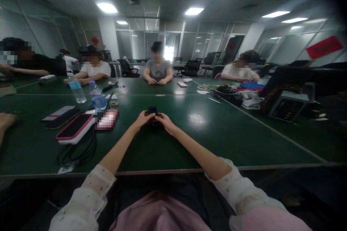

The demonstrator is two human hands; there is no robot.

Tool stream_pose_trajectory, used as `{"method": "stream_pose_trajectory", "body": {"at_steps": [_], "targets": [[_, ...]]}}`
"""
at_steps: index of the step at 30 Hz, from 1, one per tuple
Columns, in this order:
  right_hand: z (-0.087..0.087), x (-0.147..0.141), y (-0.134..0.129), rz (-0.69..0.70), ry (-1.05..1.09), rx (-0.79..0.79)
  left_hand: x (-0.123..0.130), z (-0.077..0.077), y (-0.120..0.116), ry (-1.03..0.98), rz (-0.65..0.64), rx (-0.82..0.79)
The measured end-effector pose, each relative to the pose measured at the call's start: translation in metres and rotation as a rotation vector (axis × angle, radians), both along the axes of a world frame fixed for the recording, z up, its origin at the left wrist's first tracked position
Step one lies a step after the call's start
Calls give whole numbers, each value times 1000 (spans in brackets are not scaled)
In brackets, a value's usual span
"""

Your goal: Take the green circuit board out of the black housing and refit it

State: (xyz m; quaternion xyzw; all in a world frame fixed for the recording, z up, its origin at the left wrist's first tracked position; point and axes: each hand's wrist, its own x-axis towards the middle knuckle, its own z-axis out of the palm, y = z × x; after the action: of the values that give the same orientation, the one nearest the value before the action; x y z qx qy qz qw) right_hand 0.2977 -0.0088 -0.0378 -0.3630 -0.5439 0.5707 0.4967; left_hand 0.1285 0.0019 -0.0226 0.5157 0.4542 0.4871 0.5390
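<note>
1 small dark device (pixel 153 111) is held between the left hand (pixel 144 118) and the right hand (pixel 164 121), just above or on the green tabletop (pixel 217 133); which of these cannot be told. Each hand's grip is closed on its own side of the device, with the thumbs toward its middle. The fingers farther under it are too dark to make out.

To the left stand 2 clear plastic bottles, the label bottle (pixel 77 89) and, nearer, the blue-capped bottle (pixel 97 97). Closer in lie a pink-rimmed phone (pixel 76 126) on a white object (pixel 82 134), a blurred pink item (pixel 107 120), and black cables (pixel 90 148) with a white tag (pixel 66 168). Beyond the phone lie 2 flat items, the grey slab (pixel 59 113) and the black slab (pixel 65 118). At the left edge rests another person's hand (pixel 7 121).

To the right are a thin pen-like stick (pixel 214 100), a white bundle (pixel 251 100) and a metal-sided box (pixel 290 106). Across sits a person in grey (pixel 158 68), hands on the tabletop.
</note>
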Motion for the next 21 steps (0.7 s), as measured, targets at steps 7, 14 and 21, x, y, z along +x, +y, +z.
{"method": "stream_pose_trajectory", "body": {"at_steps": [7,14,21], "targets": [[5,3,0,60,-21,-56,0,9,-2,-213,-22,-141],[7,4,0,71,-192,50,-8,13,-1,-346,-106,-392],[7,6,2,-90,-354,311,-11,4,8,-377,53,-462]]}}
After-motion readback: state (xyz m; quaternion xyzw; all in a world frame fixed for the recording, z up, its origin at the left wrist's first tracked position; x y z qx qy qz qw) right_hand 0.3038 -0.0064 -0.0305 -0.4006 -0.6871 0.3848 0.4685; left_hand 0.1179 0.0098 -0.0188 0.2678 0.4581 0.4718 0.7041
